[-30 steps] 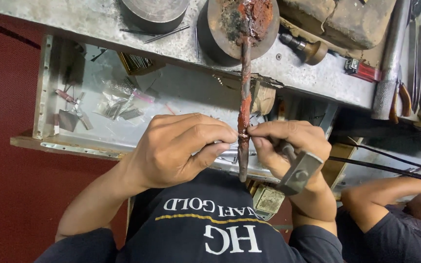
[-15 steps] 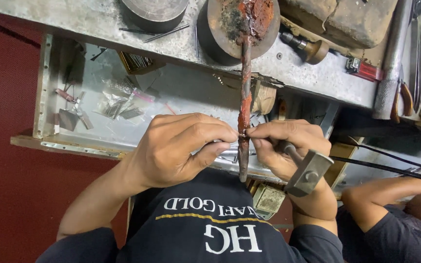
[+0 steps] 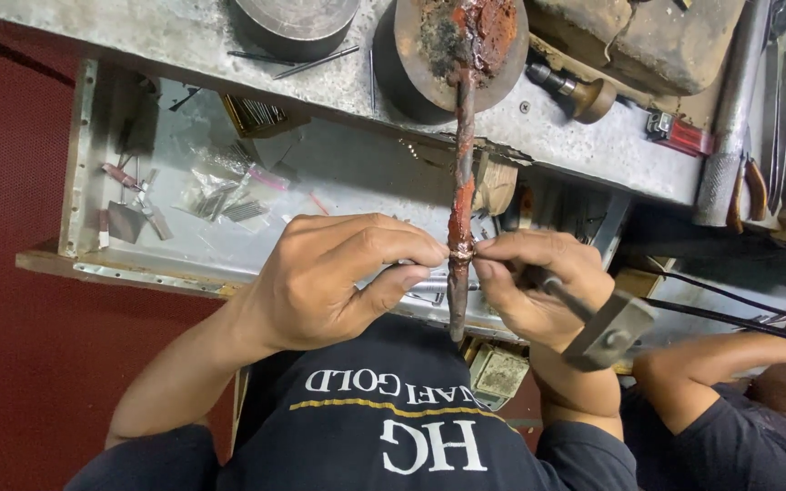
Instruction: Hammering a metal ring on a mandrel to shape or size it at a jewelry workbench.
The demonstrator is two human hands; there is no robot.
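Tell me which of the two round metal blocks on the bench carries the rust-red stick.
The right round block, crusted red-brown on top, carries the stick; the left block is bare grey.

Bright even overhead light, sharp focus, soft shadows under bench (image 3: 539,136), slight wide-angle stretch at edges.

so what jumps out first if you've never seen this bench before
The eye lands on the long rust-red coated stick running down the middle from a round block on the grey bench. The left hand and the right hand pinch it from either side near its lower end, and the right hand also holds a small hammer. Behind the left hand lies an open metal drawer with scattered small bits.
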